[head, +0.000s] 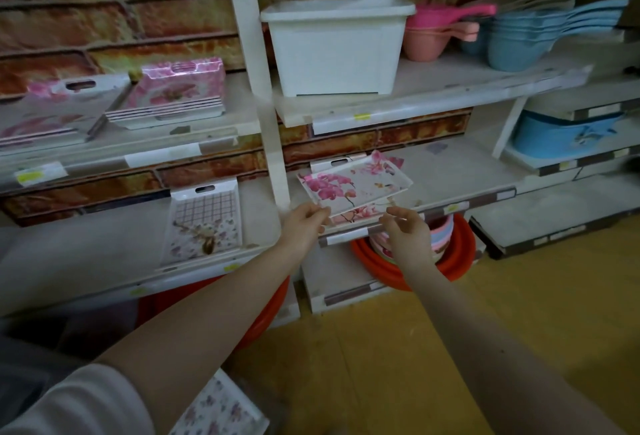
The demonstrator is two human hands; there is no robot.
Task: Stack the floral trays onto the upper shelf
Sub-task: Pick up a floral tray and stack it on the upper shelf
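In the head view, our left hand [304, 223] pinches the near corner of the top floral tray [356, 185] on the lower shelf [485, 171], tilting it off the tray beneath. Our right hand [407, 233] has its fingers [398, 211] closed at the near edge, probably to steady the lift toward the upper shelf [450, 88].

- I see both of my bare arms reaching forward toward white shop shelving set against a brick-patterned wall.
- My left hand [304, 223] pinches the near left corner of a pink orchid tray [353, 185], which sits tilted above a second floral tray [360, 214] on the lower shelf [485, 174].
- My right hand [407, 233] is at the near edge of these trays, fingers curled; I cannot tell which tray it touches.
- On the upper shelf [207, 122], to the left, stand two stacks of pink floral trays [173, 98].
- A grid-patterned tray [206, 223] lies alone on the shelf below them.
- A white bin [336, 46] and pink and blue scoops [519, 32] sit at upper right.
- Red basins [457, 258] rest near the yellow floor.
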